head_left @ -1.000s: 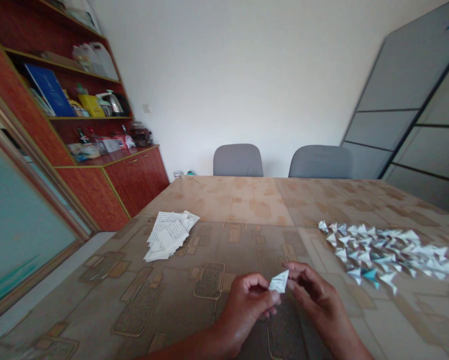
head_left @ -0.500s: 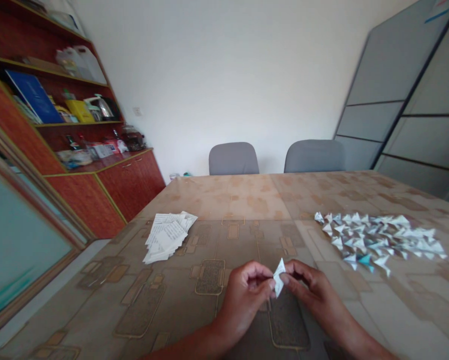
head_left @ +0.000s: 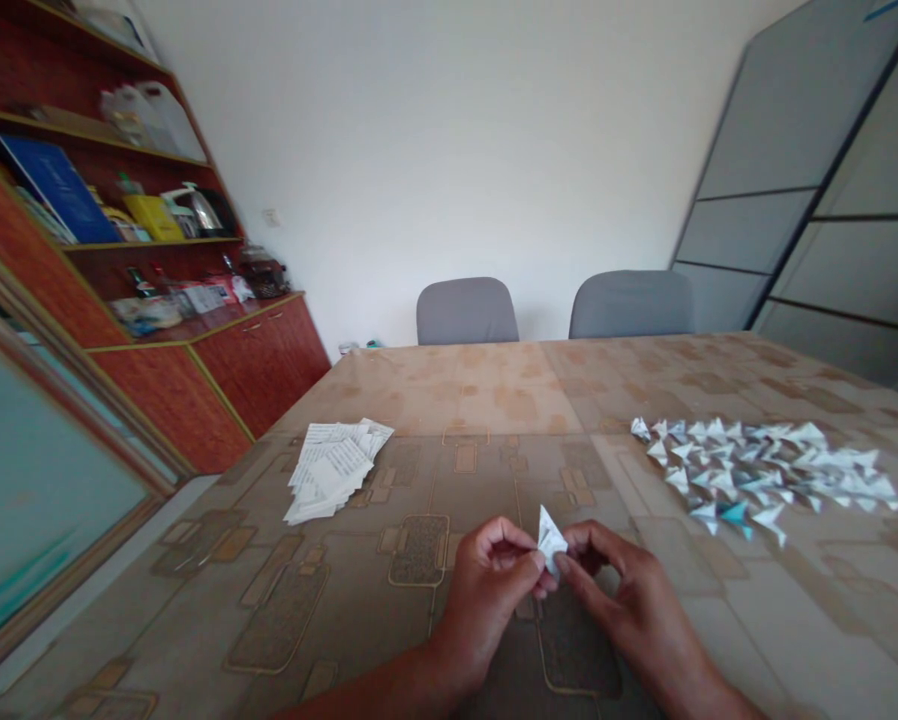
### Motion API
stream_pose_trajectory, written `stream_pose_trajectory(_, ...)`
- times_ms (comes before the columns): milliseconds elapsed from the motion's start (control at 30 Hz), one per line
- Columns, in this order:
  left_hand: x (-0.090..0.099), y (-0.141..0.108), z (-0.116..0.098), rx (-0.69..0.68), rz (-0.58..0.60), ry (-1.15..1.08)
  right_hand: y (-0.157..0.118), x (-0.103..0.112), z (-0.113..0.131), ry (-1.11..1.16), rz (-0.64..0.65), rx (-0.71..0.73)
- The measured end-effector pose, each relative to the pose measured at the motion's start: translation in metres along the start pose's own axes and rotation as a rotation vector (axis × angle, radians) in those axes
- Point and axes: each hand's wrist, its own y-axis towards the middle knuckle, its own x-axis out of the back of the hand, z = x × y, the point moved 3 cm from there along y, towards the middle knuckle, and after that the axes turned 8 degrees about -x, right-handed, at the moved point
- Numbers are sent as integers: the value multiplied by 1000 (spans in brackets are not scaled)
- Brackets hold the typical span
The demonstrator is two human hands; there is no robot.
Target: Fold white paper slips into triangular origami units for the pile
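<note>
A small folded paper piece (head_left: 549, 541), white with a pointed top, is pinched between my two hands just above the table. My left hand (head_left: 494, 585) grips its left side with thumb and forefinger. On the right side, the thumb and fingertips of my right hand (head_left: 620, 580) close on its edge. Printed paper slips (head_left: 336, 468) lie in a loose stack to the left. Many folded paper pieces (head_left: 764, 465), mostly white with one teal, stand in rows to the right.
The patterned table (head_left: 411, 390) stretches to two grey chairs (head_left: 467, 311) at its far side. A red wooden cabinet (head_left: 258, 365) with loaded shelves stands at the left, and a grey wardrobe (head_left: 756, 190) at the right.
The folded paper has turned in my fingers, so its tip leans further left and more of its face shows. Both hands keep their pinch. The camera view has shifted slightly.
</note>
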Motion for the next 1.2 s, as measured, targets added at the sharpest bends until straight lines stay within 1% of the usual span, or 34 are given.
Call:
stream_pose_trajectory(133, 0, 1, 1, -23, -19, 52, -1, 2, -1, -35, -83, -6)
stream_pose_trajectory(267, -1, 1, 1, -31, 18, 101, -1, -2, -3, 20, -7, -16)
stream_pose_trajectory(333, -1, 1, -1, -75, 53, 129, -1, -2, -4, 39, 2, -12)
stream_pose_trajectory(400, 0, 1, -2, -148, 83, 189, -1, -1, -5, 27, -5, -10)
stream_pose_trajectory(467, 2, 2, -3, -197, 88, 256, 0, 0, -7, 20, 11, -15)
stream_pose_trajectory(500, 3, 3, -3, -198, 76, 271, 0, 0, -8, 20, 20, -19)
stream_pose_trajectory(567, 5, 4, -2, -155, 38, 245, 0, 2, -8, 17, 0, -19)
stream_pose_trajectory(633, 6, 5, -2, -95, 1, 178, -1, 4, -6, -3, -54, 3)
stream_pose_trajectory(767, 4, 4, -5, -36, -40, 99, -4, 2, -3, -121, -102, 84)
stream_pose_trajectory(900, 2, 2, -6, -21, -46, 58, -6, -2, -7, -249, -134, 104)
stream_pose_trajectory(1067, 1, 1, -2, 11, -28, -18, -7, -4, -11, -340, -85, 131)
stream_pose_trajectory(1200, 2, -1, 3, 34, -46, -58, -8, -1, -9, -407, -153, 184)
